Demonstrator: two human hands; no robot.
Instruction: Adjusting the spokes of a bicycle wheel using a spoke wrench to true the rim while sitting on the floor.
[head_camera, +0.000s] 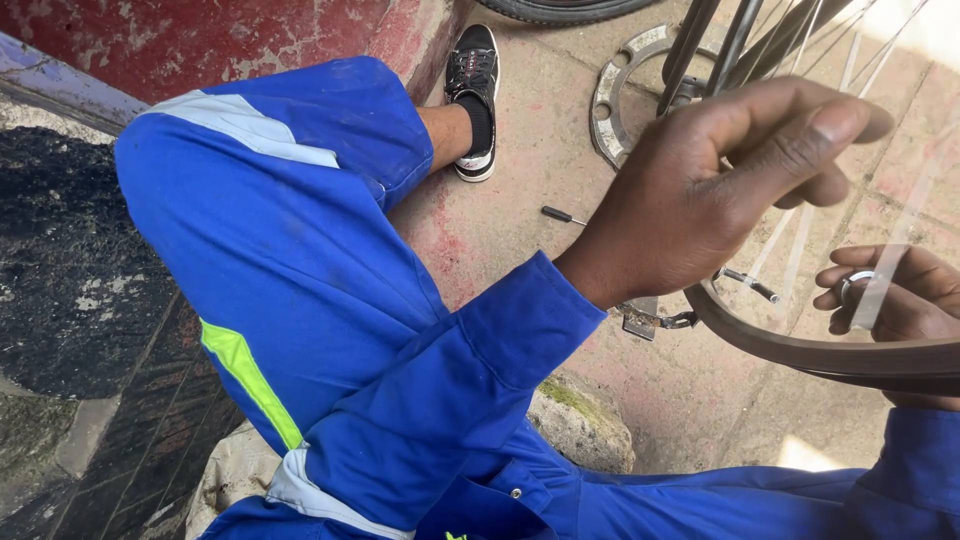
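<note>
My left hand (725, 185) is raised over a bicycle wheel, its fingers curled together around the thin spokes (800, 240). The dark rim and tyre (830, 352) curve below it. My right hand (890, 290) sits behind the rim at the right edge, fingers closed on a small silver metal part (858, 285). A valve stem (752, 285) pokes inward from the rim between the two hands. Both arms wear blue sleeves.
My bent leg in blue overalls with a black shoe (472, 100) fills the left. On the concrete ground lie a screwdriver (563, 215), a silver toothed ring (612, 100) and a small metal tool (645, 320). A stone (585, 425) sits under my forearm.
</note>
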